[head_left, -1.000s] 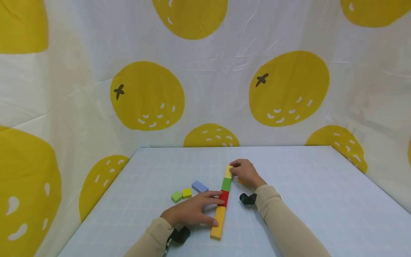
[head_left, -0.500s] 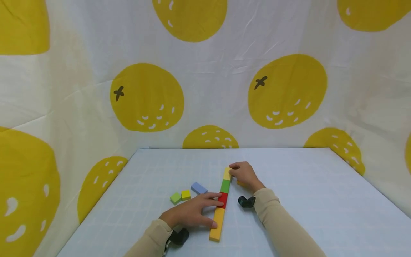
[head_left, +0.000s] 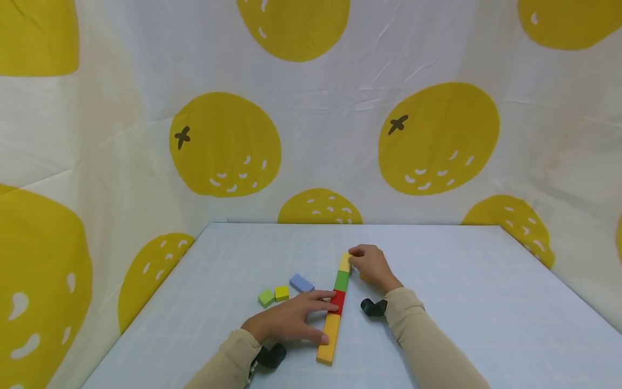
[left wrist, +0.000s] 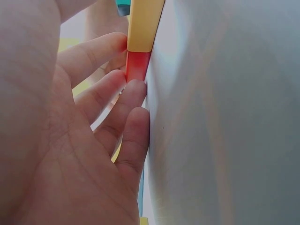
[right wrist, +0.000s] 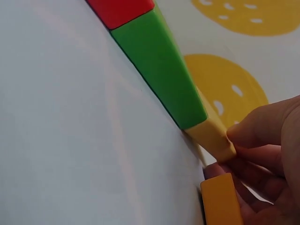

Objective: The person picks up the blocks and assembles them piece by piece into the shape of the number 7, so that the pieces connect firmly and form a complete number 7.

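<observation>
In the head view, a row of blocks runs away from me on the table: a long orange-yellow block (head_left: 332, 327), a red block (head_left: 340, 301), a green block (head_left: 342, 281) and a pale yellow block (head_left: 344, 262). They lie end to end. My left hand (head_left: 288, 321) has its fingers outstretched, with fingertips on the red block and the thumb at the long block. At the far end, my right hand (head_left: 373, 266) pinches the pale yellow block (right wrist: 215, 138) between thumb and fingers. An orange block (right wrist: 220, 199) sits beneath that hand, mostly hidden in the head view.
Left of the row lie a blue block (head_left: 302, 283), a small yellow block (head_left: 282, 293) and a light green block (head_left: 266, 298). A white curtain (head_left: 330, 140) with yellow fruit prints hangs behind the table (head_left: 452, 292).
</observation>
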The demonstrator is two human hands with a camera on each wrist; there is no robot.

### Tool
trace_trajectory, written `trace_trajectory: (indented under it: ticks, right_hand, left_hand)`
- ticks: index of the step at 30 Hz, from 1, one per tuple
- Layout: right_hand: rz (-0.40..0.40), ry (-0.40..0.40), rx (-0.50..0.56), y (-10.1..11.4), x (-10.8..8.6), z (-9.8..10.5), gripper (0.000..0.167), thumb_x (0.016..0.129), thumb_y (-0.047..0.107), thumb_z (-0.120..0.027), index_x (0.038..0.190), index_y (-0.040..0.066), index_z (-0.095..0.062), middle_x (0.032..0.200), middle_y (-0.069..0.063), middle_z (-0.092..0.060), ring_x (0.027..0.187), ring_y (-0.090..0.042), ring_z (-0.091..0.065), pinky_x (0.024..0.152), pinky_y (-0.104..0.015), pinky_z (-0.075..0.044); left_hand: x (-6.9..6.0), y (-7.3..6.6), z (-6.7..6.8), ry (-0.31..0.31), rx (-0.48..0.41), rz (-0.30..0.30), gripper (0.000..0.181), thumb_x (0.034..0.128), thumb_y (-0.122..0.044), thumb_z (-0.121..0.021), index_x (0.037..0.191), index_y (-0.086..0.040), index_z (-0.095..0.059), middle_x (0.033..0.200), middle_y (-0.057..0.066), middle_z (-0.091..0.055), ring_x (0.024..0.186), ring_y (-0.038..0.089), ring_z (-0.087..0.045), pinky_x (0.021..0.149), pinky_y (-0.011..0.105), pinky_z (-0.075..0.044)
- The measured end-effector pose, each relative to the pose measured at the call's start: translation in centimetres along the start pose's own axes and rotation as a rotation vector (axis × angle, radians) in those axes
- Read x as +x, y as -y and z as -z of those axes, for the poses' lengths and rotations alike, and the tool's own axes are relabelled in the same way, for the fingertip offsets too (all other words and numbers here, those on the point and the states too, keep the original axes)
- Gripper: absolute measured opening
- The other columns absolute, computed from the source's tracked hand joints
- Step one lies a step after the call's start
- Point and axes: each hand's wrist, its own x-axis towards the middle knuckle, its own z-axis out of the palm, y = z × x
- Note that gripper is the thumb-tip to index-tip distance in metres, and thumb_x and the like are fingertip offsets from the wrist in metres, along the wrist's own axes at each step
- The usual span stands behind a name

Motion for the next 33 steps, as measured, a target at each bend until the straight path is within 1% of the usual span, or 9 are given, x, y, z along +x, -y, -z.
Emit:
trace_trajectory:
  ticks: [2, 6, 9, 12, 15, 21, 23, 28, 33]
  right_hand:
    - [0.005, -0.015, -0.007, -0.04, -0.01, -0.17, 0.027, 0.094, 0.018, -0.062, 0.116, 0.007, -0.072, 0.117, -0.008, -0.068, 0.104, -0.025, -0.059, 0.094, -0.044, -0.051]
    - [0.003, -0.044, -0.005, 0.12, 0.03, -0.20, 0.025, 0.094, 0.016, -0.059, 0.113, 0.008, -0.073, 0.114, -0.008, -0.068, 0.094, -0.024, -0.059, 0.081, -0.038, -0.053]
    - [-0.004, -0.026, -0.006, 0.19, 0.03, -0.24, 0.024, 0.094, 0.015, -0.059, 0.113, 0.008, -0.072, 0.113, -0.007, -0.068, 0.090, -0.023, -0.058, 0.072, -0.033, -0.052]
    - [-0.012, -0.004, -0.010, 0.16, -0.05, -0.30, 0.024, 0.094, 0.015, -0.060, 0.113, 0.008, -0.072, 0.112, -0.007, -0.068, 0.088, -0.023, -0.058, 0.068, -0.029, -0.052]
    - [-0.013, -0.009, -0.015, 0.09, -0.16, -0.32, 0.023, 0.094, 0.015, -0.061, 0.113, 0.008, -0.072, 0.111, -0.007, -0.068, 0.088, -0.023, -0.058, 0.069, -0.031, -0.053]
    - [0.014, 0.001, -0.049, -0.48, -0.02, -0.65, 0.024, 0.093, 0.014, -0.063, 0.114, 0.008, -0.071, 0.110, -0.005, -0.068, 0.096, -0.023, -0.058, 0.088, -0.040, -0.053]
    - [0.014, 0.007, -0.047, -0.61, 0.06, -0.79, 0.024, 0.093, 0.015, -0.063, 0.115, 0.008, -0.071, 0.110, -0.004, -0.068, 0.098, -0.022, -0.058, 0.091, -0.041, -0.053]
    - [0.007, 0.014, -0.036, -0.45, 0.03, -0.75, 0.025, 0.094, 0.016, -0.063, 0.116, 0.009, -0.071, 0.111, -0.004, -0.068, 0.099, -0.023, -0.058, 0.091, -0.042, -0.053]
    - [-0.011, -0.011, 0.000, -0.08, -0.15, -0.11, 0.026, 0.096, 0.021, -0.060, 0.115, 0.008, -0.071, 0.111, -0.006, -0.067, 0.094, -0.023, -0.059, 0.083, -0.039, -0.054]
  left_hand:
    - [-0.03, 0.03, -0.02, 0.001, 0.006, 0.001, 0.058, 0.0832, -0.061, -0.073, 0.138, -0.050, -0.055, 0.155, -0.022, -0.035, 0.140, 0.020, -0.036, 0.108, 0.058, -0.038]
    - [0.06, 0.01, 0.14, -0.001, 0.024, -0.001, 0.058, 0.0836, -0.061, -0.072, 0.138, -0.050, -0.054, 0.155, -0.022, -0.034, 0.140, 0.019, -0.036, 0.108, 0.058, -0.038]
    - [-0.01, -0.01, 0.21, 0.001, 0.013, 0.011, 0.058, 0.0831, -0.060, -0.074, 0.137, -0.050, -0.055, 0.155, -0.023, -0.033, 0.140, 0.019, -0.036, 0.108, 0.057, -0.038]
    - [-0.19, 0.00, 0.18, 0.004, -0.002, 0.019, 0.058, 0.0829, -0.060, -0.074, 0.137, -0.050, -0.056, 0.155, -0.023, -0.033, 0.140, 0.020, -0.036, 0.109, 0.058, -0.037]
    - [-0.16, 0.02, 0.05, 0.002, -0.001, 0.015, 0.058, 0.0831, -0.060, -0.073, 0.137, -0.050, -0.055, 0.155, -0.023, -0.034, 0.140, 0.020, -0.036, 0.108, 0.059, -0.038]
    - [-0.09, 0.13, -0.22, 0.006, 0.002, 0.013, 0.058, 0.0834, -0.060, -0.073, 0.137, -0.050, -0.055, 0.154, -0.022, -0.035, 0.140, 0.021, -0.036, 0.107, 0.059, -0.039]
    - [-0.08, 0.24, -0.29, 0.006, 0.003, 0.015, 0.058, 0.0834, -0.060, -0.073, 0.137, -0.050, -0.055, 0.154, -0.022, -0.035, 0.140, 0.020, -0.036, 0.107, 0.059, -0.039]
    - [-0.17, 0.29, -0.22, 0.008, 0.005, 0.011, 0.058, 0.0837, -0.062, -0.071, 0.138, -0.050, -0.055, 0.155, -0.021, -0.034, 0.140, 0.020, -0.036, 0.108, 0.059, -0.038]
    - [-0.15, 0.23, -0.11, 0.001, 0.015, 0.002, 0.058, 0.0839, -0.062, -0.071, 0.138, -0.050, -0.055, 0.155, -0.021, -0.034, 0.140, 0.020, -0.036, 0.108, 0.059, -0.038]
